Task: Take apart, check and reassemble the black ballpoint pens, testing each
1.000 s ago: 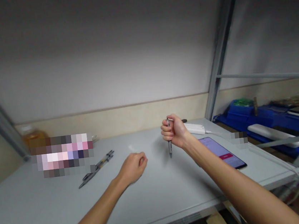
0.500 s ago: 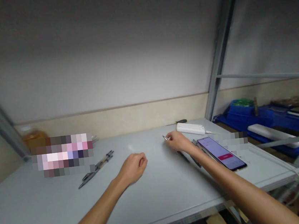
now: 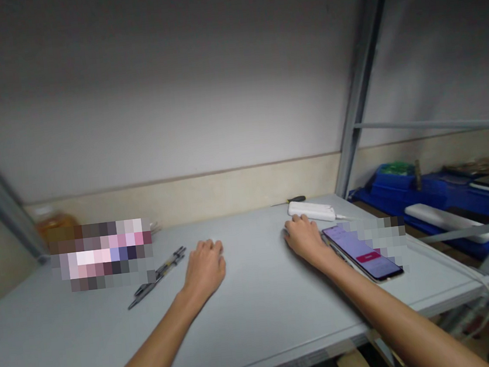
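My left hand (image 3: 205,267) rests palm down on the grey-white table, fingers loosely bent and slightly apart, with nothing seen in it. Just left of it lie several grey pens (image 3: 158,277) side by side, slanting across the tabletop. My right hand (image 3: 304,237) also lies palm down, its fingers slightly apart and curved onto the surface. A phone (image 3: 362,252) with a lit screen is right of that hand. Between the phone and my right forearm, a slim dark edge of pens (image 3: 339,251) shows; the forearm and hand hide the rest.
Behind my right hand is a white power strip (image 3: 312,210) with a cable, and a screwdriver (image 3: 297,199) near the wall. A blurred-out pink item (image 3: 102,255) stands at the back left before an amber container. Metal posts (image 3: 354,85) frame the table; blue trays (image 3: 385,182) lie beyond.
My right hand, which held a pen, has come down flatter and moved right, next to the phone; no pen shows in it. My left hand has turned from a loose fist to palm down, shifting left.
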A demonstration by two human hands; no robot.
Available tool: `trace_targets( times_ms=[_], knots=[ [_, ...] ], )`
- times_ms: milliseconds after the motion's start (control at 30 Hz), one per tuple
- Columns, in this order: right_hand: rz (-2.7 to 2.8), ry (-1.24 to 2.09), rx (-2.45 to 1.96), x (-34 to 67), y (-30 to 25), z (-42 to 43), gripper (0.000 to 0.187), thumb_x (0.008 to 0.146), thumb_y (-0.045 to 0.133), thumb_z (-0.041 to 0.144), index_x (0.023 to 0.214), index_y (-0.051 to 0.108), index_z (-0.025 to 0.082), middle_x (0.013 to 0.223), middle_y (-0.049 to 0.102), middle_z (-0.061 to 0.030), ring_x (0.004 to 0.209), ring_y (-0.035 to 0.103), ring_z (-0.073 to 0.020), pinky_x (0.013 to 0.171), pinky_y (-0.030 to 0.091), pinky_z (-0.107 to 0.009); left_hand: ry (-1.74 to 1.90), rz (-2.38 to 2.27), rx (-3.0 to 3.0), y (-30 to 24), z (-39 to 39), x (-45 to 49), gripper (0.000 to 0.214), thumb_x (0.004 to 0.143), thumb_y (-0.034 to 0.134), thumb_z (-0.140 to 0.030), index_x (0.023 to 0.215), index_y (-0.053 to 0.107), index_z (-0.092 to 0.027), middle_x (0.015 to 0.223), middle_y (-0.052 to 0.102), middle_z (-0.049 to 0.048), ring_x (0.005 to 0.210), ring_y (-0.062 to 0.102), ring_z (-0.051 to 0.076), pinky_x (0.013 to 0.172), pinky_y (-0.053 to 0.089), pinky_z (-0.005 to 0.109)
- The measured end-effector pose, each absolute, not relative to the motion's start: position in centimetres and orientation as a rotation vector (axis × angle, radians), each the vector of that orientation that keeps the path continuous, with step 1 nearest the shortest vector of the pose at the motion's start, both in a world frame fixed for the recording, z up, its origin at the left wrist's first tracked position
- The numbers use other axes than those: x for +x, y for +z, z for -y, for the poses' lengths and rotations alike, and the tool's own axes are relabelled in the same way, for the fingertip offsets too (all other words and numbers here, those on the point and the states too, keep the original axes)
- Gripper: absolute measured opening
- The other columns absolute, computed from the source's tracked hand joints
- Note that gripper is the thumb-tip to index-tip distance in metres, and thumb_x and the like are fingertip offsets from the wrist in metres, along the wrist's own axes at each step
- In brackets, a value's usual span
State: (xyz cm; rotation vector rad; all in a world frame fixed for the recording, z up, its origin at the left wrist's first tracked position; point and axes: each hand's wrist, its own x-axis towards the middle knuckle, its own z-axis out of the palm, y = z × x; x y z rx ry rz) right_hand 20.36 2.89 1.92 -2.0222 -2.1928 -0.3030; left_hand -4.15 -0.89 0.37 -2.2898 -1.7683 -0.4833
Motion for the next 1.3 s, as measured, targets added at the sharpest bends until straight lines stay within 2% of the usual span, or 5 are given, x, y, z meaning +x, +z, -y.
trace_targets(
  times_ms=[167,500,733,1000,1300],
  knots=[
    [2.208,-0.379,-1.952,19.9,1.6,-2.5,0.028,0.081,0.042,0.011,0.101,0.061,0.013,0.108,0.053,-0.0165,0.101,0.043,-0.0291,0.076,0.034,-0.038,-0.164,2.062,-1.941,1.1,0.8,-5.6,0.033,0.075,0.038,-0.012,0.104,0.054,-0.012,0.104,0.052,0.0165,0.100,0.044,0.031,0.072,0.042,0.042],
    [2.305,-0.260,-1.602,17.1,1.4,-1.2,0.030,0.076,0.045,0.010,0.101,0.060,0.020,0.103,0.053,-0.0099,0.098,0.041,-0.0236,0.075,0.031,-0.032,0.005,2.271,-1.881,1.7,0.3,-7.9,0.042,0.075,0.034,-0.006,0.114,0.049,-0.012,0.112,0.049,0.0186,0.105,0.044,0.032,0.073,0.044,0.046],
    [2.315,-0.213,-1.490,16.8,0.6,-0.9,0.022,0.079,0.047,0.014,0.095,0.061,0.019,0.099,0.054,-0.0082,0.096,0.042,-0.0214,0.075,0.031,-0.031,0.066,2.269,-1.933,1.7,0.3,-8.1,0.042,0.076,0.032,-0.004,0.112,0.050,-0.014,0.112,0.050,0.0171,0.104,0.046,0.031,0.073,0.045,0.046],
    [2.342,-0.113,-1.357,16.6,-0.1,-0.8,0.019,0.078,0.048,0.012,0.089,0.062,0.018,0.094,0.055,-0.0070,0.093,0.043,-0.0194,0.076,0.032,-0.029,0.031,2.213,-2.020,1.9,0.4,-7.7,0.040,0.077,0.033,-0.001,0.111,0.049,-0.014,0.103,0.055,0.0164,0.095,0.053,0.026,0.071,0.043,0.035],
    [2.347,0.041,-1.242,16.1,-1.0,-1.0,0.017,0.074,0.050,0.010,0.084,0.063,0.017,0.088,0.055,-0.0062,0.089,0.045,-0.0178,0.079,0.035,-0.027,-0.318,1.998,-2.322,1.3,0.2,-7.0,0.031,0.069,0.040,0.002,0.092,0.055,-0.013,0.085,0.060,0.0117,0.082,0.056,0.022,0.075,0.038,0.032]
  ],
)
